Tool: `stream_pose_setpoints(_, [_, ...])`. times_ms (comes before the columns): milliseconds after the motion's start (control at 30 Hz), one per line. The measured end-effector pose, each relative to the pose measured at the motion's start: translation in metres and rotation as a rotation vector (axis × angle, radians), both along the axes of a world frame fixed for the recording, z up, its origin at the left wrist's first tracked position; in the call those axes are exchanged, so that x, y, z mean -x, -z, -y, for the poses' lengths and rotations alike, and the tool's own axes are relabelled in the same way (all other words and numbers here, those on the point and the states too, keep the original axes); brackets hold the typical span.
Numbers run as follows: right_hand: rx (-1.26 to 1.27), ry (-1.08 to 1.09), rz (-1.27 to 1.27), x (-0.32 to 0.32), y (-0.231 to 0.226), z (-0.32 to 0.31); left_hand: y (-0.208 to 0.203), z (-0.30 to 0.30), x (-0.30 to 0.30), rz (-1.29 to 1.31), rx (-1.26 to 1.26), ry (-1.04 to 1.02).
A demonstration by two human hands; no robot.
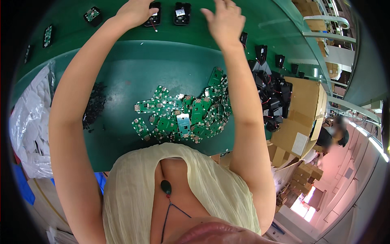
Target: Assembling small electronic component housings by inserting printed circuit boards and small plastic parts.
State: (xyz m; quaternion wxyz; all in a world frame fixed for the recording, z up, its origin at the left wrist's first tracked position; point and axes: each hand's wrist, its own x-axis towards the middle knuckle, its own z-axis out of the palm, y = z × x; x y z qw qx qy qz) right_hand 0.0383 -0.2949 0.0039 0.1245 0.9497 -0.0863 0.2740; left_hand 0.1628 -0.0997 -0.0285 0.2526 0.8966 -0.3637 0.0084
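At the top edge my left hand (136,13) has its thumb over a black plastic case (153,18), with a short red wire trailing from it. Part of that hand is cut off by the frame. A second black case (182,14) with a pale patch inside lies just to the right, untouched. Farther right, my right hand (226,21) is stretched out above the green surface, thumb apart, holding nothing. Between my forearms a heap of green circuit boards (197,112) covers the near table; one silvery-faced board (183,124) lies on it.
Small black parts (94,103) lie beside my left forearm, near a clear plastic bag (32,122) of white pieces. Right of my right arm are piled black housings (274,91) with wires and a cardboard box (298,118). More units (92,16) sit along the green strip.
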Motion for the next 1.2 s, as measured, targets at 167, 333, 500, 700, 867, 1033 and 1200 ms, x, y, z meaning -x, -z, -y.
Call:
stream_pose_setpoints(167, [-0.565, -0.212, -0.149, -0.018, 0.028, -0.045, 0.009, 0.009, -0.010, -0.219, -0.167, -0.043])
stream_pose_setpoints(333, [-0.502, -0.153, -0.097, -0.022, 0.037, -0.031, -0.004, -0.019, 0.013, -0.639, 0.373, -0.161])
stream_pose_setpoints(500, [-0.184, -0.147, -0.083, 0.001, 0.016, -0.004, -0.015, -0.060, 0.045, -1.045, 0.592, -0.175])
stream_pose_setpoints(700, [-0.483, -0.267, -0.401, 0.048, -0.009, -0.045, -0.022, -0.107, 0.100, -1.207, 0.899, -0.209])
stream_pose_setpoints(867, [-0.534, -0.696, -0.614, 0.118, -0.005, -0.093, -0.024, -0.110, 0.143, -1.171, 1.022, -0.262])
stream_pose_setpoints(1033, [-0.668, -0.616, -0.564, 0.128, 0.007, -0.104, -0.015, -0.105, 0.166, -1.228, 1.003, -0.325])
stream_pose_setpoints(1200, [-0.772, -0.368, -0.550, 0.135, 0.011, -0.125, -0.015, -0.104, 0.172, -1.156, 0.974, -0.292])
